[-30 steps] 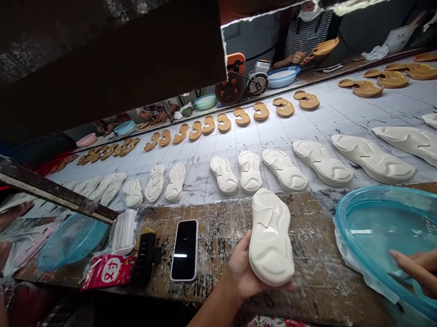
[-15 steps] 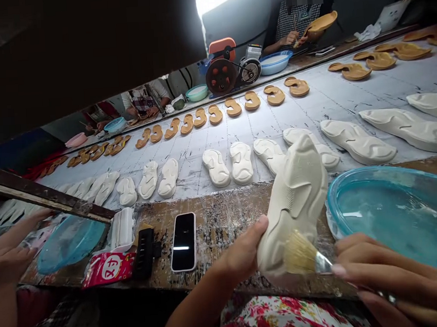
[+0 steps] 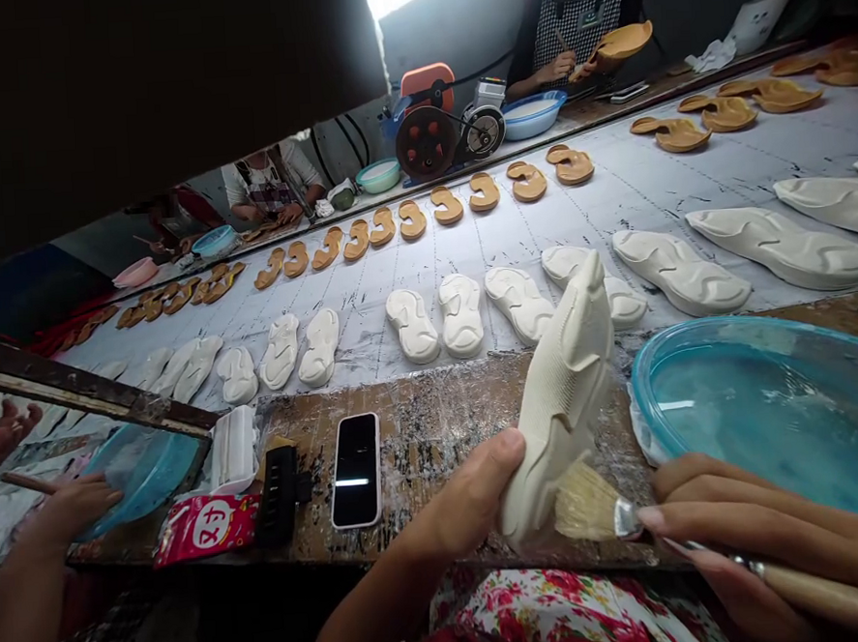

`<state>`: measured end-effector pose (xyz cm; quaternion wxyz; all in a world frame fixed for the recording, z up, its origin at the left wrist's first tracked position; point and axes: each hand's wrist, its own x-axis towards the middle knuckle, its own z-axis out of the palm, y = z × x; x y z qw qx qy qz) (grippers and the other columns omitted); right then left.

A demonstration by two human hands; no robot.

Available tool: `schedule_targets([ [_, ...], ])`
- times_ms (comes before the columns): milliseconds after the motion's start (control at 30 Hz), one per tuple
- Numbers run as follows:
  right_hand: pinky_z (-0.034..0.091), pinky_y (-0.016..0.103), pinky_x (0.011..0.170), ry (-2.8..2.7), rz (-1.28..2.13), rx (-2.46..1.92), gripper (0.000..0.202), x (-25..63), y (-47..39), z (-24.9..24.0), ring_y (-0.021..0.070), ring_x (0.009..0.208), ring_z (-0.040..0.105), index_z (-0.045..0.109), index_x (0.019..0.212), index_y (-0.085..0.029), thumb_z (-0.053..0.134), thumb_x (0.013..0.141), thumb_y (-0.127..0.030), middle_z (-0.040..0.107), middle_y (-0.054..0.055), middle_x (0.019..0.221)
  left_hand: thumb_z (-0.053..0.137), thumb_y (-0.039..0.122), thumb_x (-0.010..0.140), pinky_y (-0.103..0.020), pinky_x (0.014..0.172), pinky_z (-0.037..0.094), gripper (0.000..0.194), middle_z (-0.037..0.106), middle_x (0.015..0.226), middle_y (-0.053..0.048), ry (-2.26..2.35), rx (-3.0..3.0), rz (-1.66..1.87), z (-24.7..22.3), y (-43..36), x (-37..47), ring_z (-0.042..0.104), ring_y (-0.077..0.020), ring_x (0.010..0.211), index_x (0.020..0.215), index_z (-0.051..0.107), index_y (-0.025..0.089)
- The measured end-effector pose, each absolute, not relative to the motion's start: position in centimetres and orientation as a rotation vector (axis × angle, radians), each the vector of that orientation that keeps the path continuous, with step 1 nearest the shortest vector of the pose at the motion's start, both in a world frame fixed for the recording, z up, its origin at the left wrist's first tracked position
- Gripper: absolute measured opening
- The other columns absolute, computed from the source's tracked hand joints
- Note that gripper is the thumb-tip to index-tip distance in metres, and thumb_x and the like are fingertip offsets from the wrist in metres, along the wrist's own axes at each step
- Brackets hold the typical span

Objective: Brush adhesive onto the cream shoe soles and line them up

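Note:
My left hand (image 3: 475,492) grips a white sole-shaped piece (image 3: 561,400) by its lower left edge; the piece stands tilted above the table's front edge, its ridged face turned to the right. Closed round the wooden handle of a brush (image 3: 592,505), my right hand (image 3: 776,532) is at the lower right. The pale bristles touch the lower part of the sole. Just behind my right hand is a blue basin (image 3: 643,376) of cloudy liquid.
White soles (image 3: 462,314) and brown ones (image 3: 483,192) lie in rows on the belt. A phone (image 3: 356,471), black clip (image 3: 278,495) and red packet (image 3: 205,526) lie left. A co-worker's hand (image 3: 83,502) holds a stick at far left; others sit across.
The white sole has turned more edge-on in my left hand. My brush remains at its lower end. At far left, the co-worker's hands have moved, and a stick now shows in one.

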<state>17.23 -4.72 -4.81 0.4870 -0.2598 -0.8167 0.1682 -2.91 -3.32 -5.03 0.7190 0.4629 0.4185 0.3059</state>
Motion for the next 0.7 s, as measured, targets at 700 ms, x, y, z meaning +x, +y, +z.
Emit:
schedule_targets([
  [700,0.051,0.023,0.061,-2.076,0.37,-0.668,0.03,20.0,-5.3,-6.4,0.0111,0.068,0.056,0.058,0.097,-0.018,0.05,0.072,-0.002,0.057,0.001,0.069,0.028,0.045,0.089,-0.035,0.095,0.038,0.055,0.068,0.096,-0.013,0.661,0.327,0.756,-4.6,-2.0,-1.4,0.059,-0.0248,0.1,0.113,0.059,0.007],
])
